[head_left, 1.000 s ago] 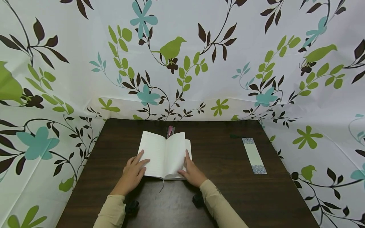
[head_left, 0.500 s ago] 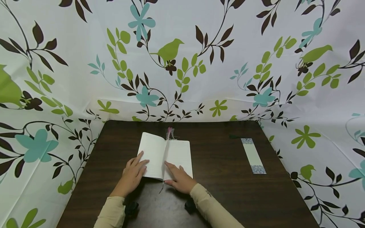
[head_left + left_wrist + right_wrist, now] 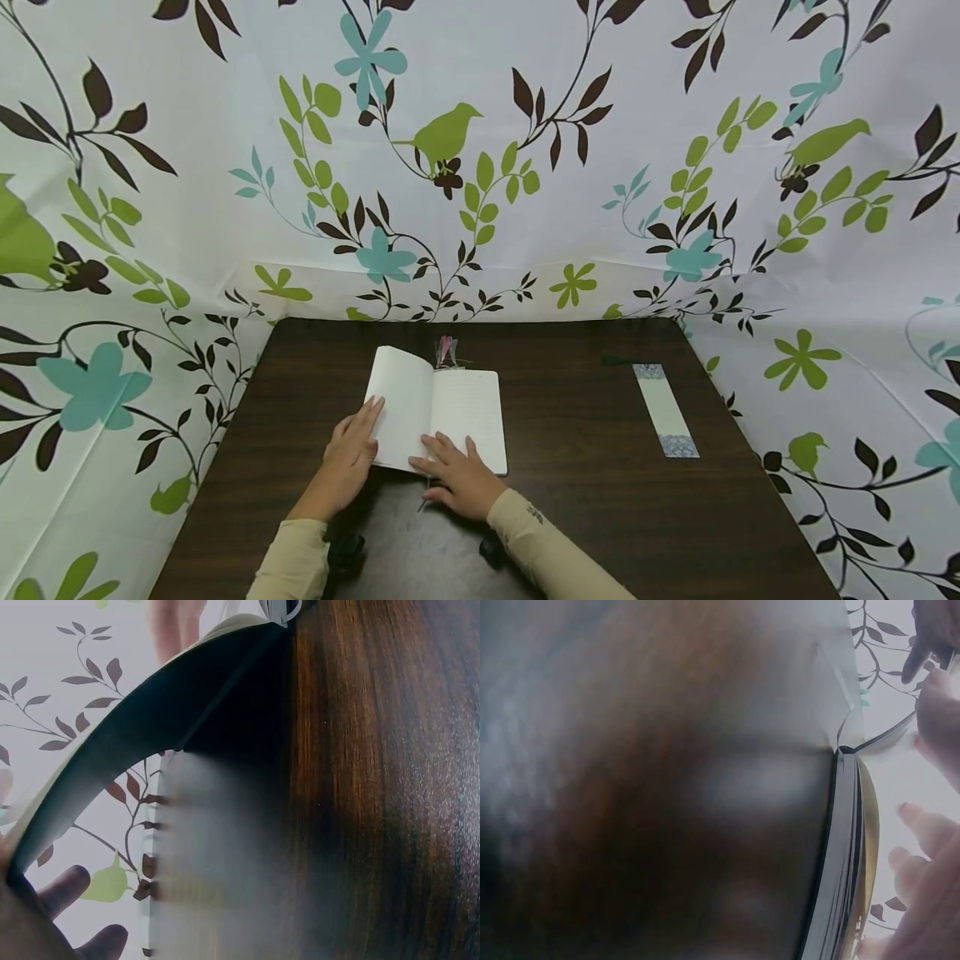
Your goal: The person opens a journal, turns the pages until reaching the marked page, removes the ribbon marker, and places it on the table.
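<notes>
Two hands at the notebook (image 3: 468,408), open on the tabletop (image 3: 585,500), gutter running away from the person: left hand (image 3: 341,457) pinches its raised left edge; right hand (image 3: 461,481), fingers spread, lies across the gutter's near end.

Dark wood-grain table (image 3: 585,517), open notebook (image 3: 467,408), pale bookmark (image 3: 666,408) to its right
</notes>
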The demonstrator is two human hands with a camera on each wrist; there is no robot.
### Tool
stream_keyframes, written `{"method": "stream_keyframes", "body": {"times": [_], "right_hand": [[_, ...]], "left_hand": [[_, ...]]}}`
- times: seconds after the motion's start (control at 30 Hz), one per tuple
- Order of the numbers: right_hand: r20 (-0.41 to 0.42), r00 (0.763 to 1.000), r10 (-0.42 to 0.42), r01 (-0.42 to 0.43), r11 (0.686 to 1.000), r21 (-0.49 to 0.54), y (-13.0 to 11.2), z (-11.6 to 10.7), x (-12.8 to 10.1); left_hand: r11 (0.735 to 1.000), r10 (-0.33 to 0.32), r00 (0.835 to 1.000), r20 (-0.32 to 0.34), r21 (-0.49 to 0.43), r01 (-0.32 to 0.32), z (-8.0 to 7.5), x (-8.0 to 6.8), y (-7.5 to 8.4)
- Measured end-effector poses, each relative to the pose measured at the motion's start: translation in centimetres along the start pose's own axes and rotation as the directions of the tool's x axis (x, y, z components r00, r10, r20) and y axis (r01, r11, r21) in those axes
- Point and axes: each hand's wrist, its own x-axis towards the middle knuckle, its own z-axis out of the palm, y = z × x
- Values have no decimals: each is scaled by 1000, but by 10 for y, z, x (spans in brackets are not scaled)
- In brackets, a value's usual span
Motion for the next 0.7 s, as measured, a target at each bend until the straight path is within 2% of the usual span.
{"method": "stream_keyframes", "body": {"times": [0.23,0.43,0.7], "right_hand": [[-4,1000,15,-15,999,50,7,2,-2],[-19,995,93,-92,995,50,16,3,-9],[-19,988,153,-151,985,86,36,1,-20]], "left_hand": [[991,-10,1000,8,137,9,1,0,3],[990,-21,1000,9,141,20,1,0,4],[990,-28,999,16,136,25,2,1,3]]}}
